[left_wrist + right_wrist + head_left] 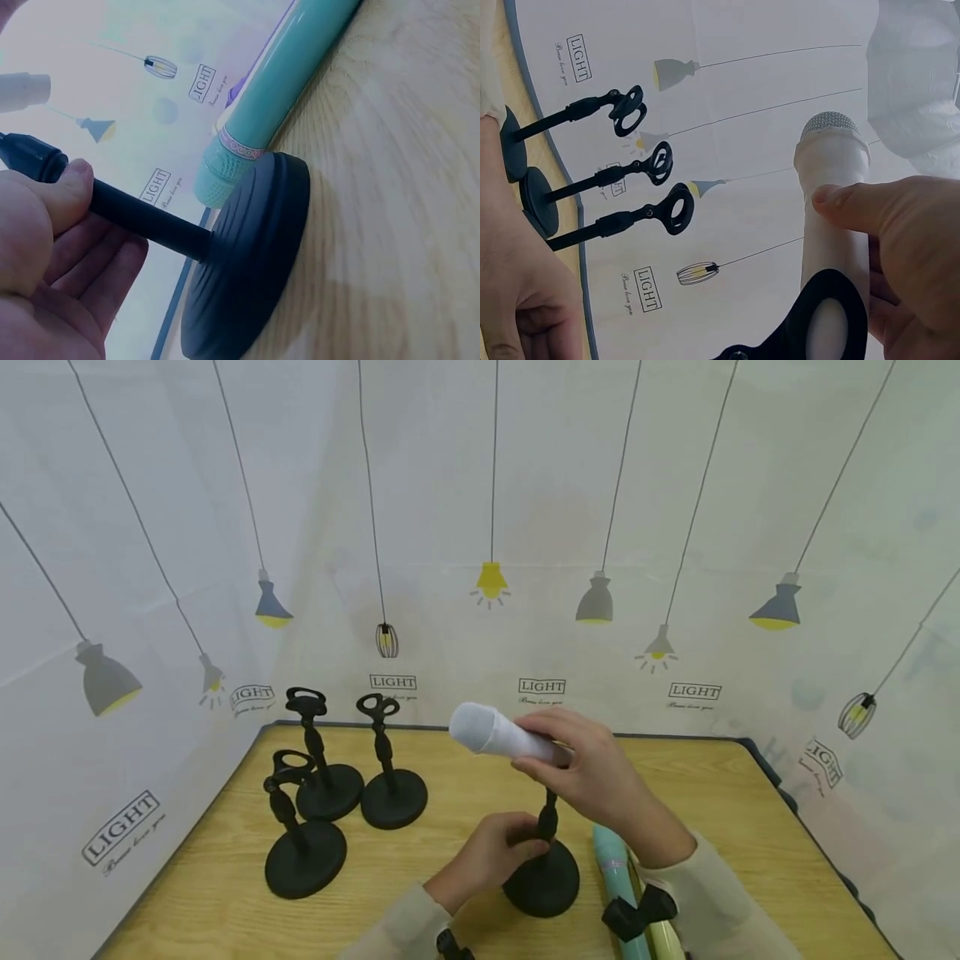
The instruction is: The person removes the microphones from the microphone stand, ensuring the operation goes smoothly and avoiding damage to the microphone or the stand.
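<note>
A white microphone [487, 731] is gripped by my right hand [592, 760], its head pointing left. Below it stands a black microphone stand [542, 881] with a round base. My left hand [495, 852] holds that stand's pole, thumb and fingers around it in the left wrist view. The stand's clip [853, 300] overlaps the lower part of the microphone in the right wrist view; I cannot tell how far the microphone sits in it. To the right of the base lies a teal microphone [618, 877], with a pale yellow microphone [666, 939] partly hidden under my right wrist.
Three more black stands, a front one [303, 860], a back one [330, 793] and a right one [393, 799], stand upright on the left of the wooden table [450, 777]. A white lamp-printed sheet [435, 485] surrounds the table's back and sides. Purple shows behind the teal microphone.
</note>
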Tool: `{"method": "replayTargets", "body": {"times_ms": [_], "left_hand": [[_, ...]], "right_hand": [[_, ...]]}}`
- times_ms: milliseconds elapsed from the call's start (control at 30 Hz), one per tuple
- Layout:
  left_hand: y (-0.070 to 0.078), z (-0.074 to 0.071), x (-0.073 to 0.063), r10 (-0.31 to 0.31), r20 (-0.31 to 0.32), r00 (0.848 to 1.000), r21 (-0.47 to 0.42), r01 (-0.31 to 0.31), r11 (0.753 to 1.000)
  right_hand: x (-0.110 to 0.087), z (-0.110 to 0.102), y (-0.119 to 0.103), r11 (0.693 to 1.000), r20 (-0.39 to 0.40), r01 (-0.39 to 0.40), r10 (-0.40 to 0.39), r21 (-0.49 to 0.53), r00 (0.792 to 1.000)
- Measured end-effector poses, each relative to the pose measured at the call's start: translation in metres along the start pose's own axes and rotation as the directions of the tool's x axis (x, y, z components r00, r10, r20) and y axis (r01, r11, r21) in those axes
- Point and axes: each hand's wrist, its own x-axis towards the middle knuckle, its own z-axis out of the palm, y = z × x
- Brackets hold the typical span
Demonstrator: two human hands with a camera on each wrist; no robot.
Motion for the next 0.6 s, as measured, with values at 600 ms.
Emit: {"method": "replayTargets", "body": {"times_ms": [600], "left_hand": [[-0.0081,0.0059,0.0046,0.032,-0.028,0.999,-0.028,-0.033,0.999]], "right_hand": [[-0.0055,0.0025,0.0049,1.000,-0.027,0.010,-0.011,-0.024,1.000]]}}
